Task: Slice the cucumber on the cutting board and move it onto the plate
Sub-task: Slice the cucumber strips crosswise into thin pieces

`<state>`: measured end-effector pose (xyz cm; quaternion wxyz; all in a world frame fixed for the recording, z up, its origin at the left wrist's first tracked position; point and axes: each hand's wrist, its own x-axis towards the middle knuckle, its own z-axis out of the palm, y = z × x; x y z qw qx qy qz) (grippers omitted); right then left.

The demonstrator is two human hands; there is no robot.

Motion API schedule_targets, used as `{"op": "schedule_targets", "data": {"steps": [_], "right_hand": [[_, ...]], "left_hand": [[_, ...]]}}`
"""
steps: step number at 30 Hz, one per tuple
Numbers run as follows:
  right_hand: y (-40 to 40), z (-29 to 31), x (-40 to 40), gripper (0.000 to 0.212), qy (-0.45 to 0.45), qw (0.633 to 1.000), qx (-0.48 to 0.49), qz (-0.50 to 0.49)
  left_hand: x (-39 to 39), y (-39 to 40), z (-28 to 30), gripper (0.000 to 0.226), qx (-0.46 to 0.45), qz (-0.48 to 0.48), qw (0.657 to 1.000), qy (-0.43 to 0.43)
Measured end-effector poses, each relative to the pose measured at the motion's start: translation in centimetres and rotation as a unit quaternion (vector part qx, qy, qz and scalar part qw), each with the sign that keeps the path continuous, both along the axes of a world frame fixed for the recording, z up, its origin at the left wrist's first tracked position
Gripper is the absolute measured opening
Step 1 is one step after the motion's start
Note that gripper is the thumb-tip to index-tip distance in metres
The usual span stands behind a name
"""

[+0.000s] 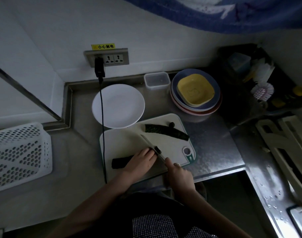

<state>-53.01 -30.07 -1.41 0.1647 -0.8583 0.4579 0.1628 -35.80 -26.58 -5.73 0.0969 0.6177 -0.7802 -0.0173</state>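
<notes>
Cucumber piece point(120, 162) lies on cutting board point(129, 143), near edge; second piece point(165, 132) at far side, plate point(118, 105) bare beyond. Risk: knife point(151, 146) runs just beside left fingertips; piece rolling could nick them. Left hand point(140, 162) grip curled over piece; right hand point(178, 174) grip clenched round knife handle.

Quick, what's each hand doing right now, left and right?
Left hand: presses down on the cucumber piece, fingers curled over it.
Right hand: grips the knife, blade at the cucumber.
</notes>
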Motion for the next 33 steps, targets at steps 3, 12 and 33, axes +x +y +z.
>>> {"op": "schedule_targets", "data": {"steps": [3,12,33], "right_hand": [[-0.01,-0.3,0.01,0.049,0.005,1.0,0.002,0.0],[-0.33,-0.64,0.28,0.051,0.006,1.0,-0.007,-0.004],[0.0,0.03,-0.25,0.028,-0.057,0.996,-0.036,-0.059]], "left_hand": [[-0.07,0.05,0.1,0.04,0.006,0.002,1.0,-0.001],[-0.12,-0.14,0.29,0.039,0.022,0.009,1.0,0.007],[-0.02,0.25,-0.39,0.044,-0.008,0.016,1.0,0.006]]}}
